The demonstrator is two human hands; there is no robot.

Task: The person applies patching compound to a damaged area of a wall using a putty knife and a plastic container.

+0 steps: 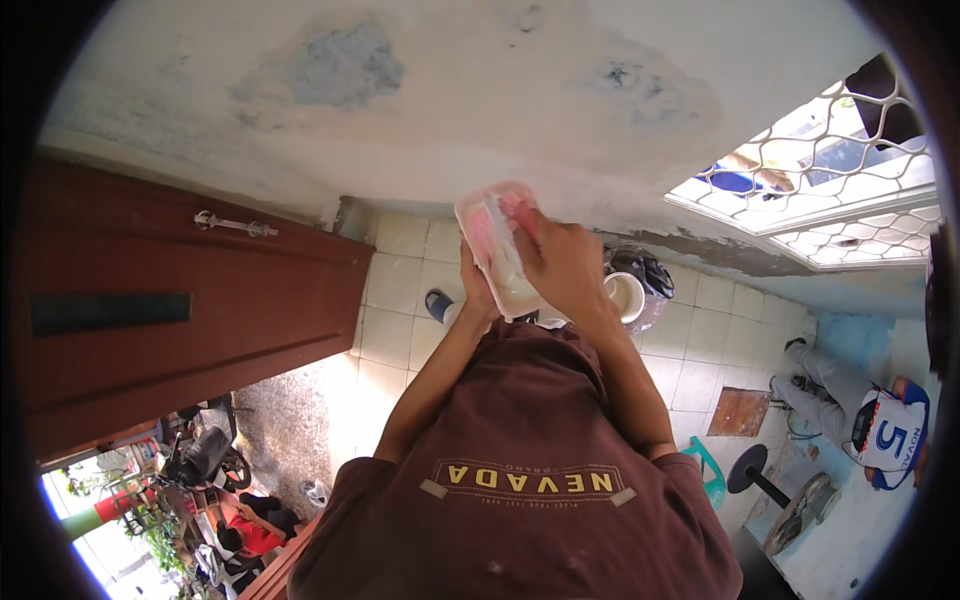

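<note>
My left hand [478,283] supports a translucent, pinkish rectangular plastic tub [515,296] from its left side, tilted in front of my chest. A pale, creamy paste seems to coat its inside. My right hand [562,262] reaches over the tub's right side, fingers closed on a flat, whitish scraper [508,228] that lies across the opening. Its handle is mostly hidden by my fingers. Just beyond the tub rises the wall [440,150], with rough grey patches [350,65] where the coating differs.
A white bucket [625,297] and a black plastic bag [655,275] sit right of my arms. A brown door [150,300] stands left, a grilled window [840,170] upper right. A green stool [708,470], a person [860,415] at right, and a motorcycle [205,458] outside are visible.
</note>
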